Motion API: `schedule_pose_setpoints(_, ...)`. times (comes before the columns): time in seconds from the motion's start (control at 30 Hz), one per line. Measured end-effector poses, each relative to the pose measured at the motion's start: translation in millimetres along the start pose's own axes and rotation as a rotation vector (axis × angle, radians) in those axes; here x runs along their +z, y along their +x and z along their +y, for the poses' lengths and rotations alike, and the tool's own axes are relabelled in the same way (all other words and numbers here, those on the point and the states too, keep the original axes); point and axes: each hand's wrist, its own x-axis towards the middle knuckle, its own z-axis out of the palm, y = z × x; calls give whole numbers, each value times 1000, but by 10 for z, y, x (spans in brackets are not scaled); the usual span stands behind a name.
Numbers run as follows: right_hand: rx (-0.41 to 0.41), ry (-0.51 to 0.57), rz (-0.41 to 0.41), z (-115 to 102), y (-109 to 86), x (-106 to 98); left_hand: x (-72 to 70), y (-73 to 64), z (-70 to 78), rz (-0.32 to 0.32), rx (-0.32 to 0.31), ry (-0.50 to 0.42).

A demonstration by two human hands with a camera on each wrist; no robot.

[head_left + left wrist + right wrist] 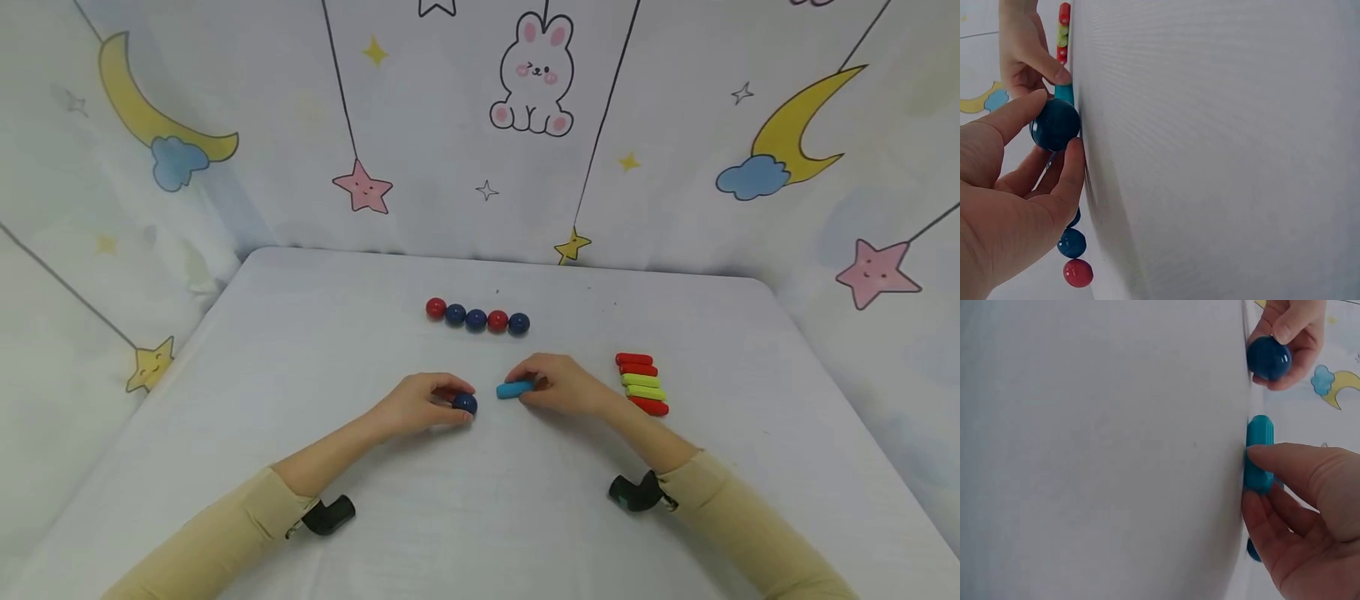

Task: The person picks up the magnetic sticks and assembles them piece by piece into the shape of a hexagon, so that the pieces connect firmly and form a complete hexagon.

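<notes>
My left hand [422, 403] pinches a dark blue ball [465, 404] between thumb and fingers, close over the white table; the left wrist view shows the ball [1055, 125] large and glossy. To its right, my right hand [561, 384] holds a light blue stick [514, 389] by its right part, with the left end sticking out toward the ball. In the right wrist view this stick [1260, 453] looks short, thick and ridged, thumb on one side and fingers on the other. A small gap separates ball and stick.
Farther back, several red and dark blue balls [476, 320] form a row. Beyond my right hand, red and yellow-green sticks [642, 380] lie stacked side by side. A patterned curtain [450, 125] stands behind the white table [315, 300]. Black wrist devices [330, 515] hang under both sleeves.
</notes>
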Motion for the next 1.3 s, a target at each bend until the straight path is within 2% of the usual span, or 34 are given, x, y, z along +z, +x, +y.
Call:
schedule_pose_setpoints(0.43,-86,33,-41,-168,117,153,-6,-4,5,-3,25,-14)
schedule_pose_setpoints(0.8,-39,91,-36,-126,126,144,-4,-5,8,-1,30,-8)
schedule_pose_setpoints(0.9,27,97,23,-83,146,102,-8,-7,17,1,22,2)
schedule_pose_setpoints(1.07,223,72,291,17,207,-23,-8,-12,29,0,15,12)
schedule_pose_setpoints(1.13,281,80,371,70,248,-75,-4,-14,30,0,15,11)
schedule_pose_setpoints(1.2,307,84,396,120,302,-115,-1,-16,30,1,12,11)
schedule_pose_setpoints(1.3,326,89,367,190,392,-145,1,-18,30,2,9,12)
